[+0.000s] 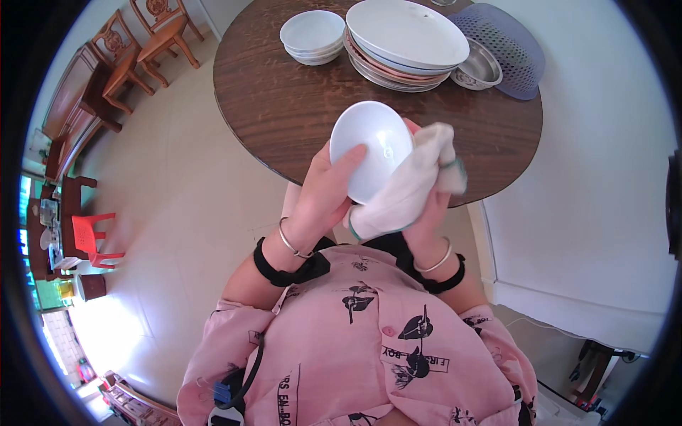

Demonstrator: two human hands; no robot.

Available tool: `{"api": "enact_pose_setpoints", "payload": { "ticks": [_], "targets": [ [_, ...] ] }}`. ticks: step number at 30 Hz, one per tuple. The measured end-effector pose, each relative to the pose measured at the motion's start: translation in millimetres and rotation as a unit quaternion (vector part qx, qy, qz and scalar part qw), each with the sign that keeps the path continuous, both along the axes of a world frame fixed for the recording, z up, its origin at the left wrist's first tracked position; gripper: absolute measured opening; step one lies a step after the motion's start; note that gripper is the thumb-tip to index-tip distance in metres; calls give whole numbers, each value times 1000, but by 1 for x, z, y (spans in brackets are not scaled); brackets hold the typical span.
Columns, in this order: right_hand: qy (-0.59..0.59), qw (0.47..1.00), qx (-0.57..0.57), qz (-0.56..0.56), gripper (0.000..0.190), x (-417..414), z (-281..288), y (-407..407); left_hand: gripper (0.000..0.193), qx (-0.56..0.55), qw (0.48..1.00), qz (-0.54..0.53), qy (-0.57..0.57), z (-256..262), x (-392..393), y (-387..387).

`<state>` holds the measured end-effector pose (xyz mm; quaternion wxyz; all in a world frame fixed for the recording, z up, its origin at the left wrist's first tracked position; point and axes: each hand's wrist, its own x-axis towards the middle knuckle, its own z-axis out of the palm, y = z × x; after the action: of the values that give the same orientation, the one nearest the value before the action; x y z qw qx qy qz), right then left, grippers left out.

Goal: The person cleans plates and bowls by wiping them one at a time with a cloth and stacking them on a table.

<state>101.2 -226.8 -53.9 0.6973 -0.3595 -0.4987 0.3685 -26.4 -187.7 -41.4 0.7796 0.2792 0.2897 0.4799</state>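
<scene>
A white bowl is tilted toward me above the near edge of the round wooden table. My left hand grips its left side, thumb inside the bowl and fingers behind. A white cloth with green edging drapes over my right hand. That hand holds the cloth against the bowl's right side, and most of its fingers are hidden by cloth and bowl. Part of the cloth looks blurred.
A stack of white bowls stands at the table's back left. Beside it are stacked plates, a metal bowl and a grey perforated plastic basket. A white wall rises on the right. Wooden chairs and a red plastic stool stand left.
</scene>
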Motion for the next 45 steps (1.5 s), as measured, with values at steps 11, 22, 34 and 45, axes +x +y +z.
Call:
{"api": "enact_pose_setpoints", "payload": {
  "ticks": [11, 22, 34, 45],
  "targets": [
    [-202, 966, -47, 157, 50, 10, -9, 31, 35, 135, 980, 69, 132, -1, 3, -4],
    [-481, 849, 168, -139, 53, 21, 12, 8, 35, 79, 984, 62, 145, -15, -12, 10],
    [-525, 848, -72, 13, 71, 7, 31, 35, 37, 43, 996, -2, 73, -19, -15, 5],
    [-82, 976, -199, 19, 23, 34, -4, 18, 29, 71, 963, 162, 205, -4, -101, 87]
  ]
}}
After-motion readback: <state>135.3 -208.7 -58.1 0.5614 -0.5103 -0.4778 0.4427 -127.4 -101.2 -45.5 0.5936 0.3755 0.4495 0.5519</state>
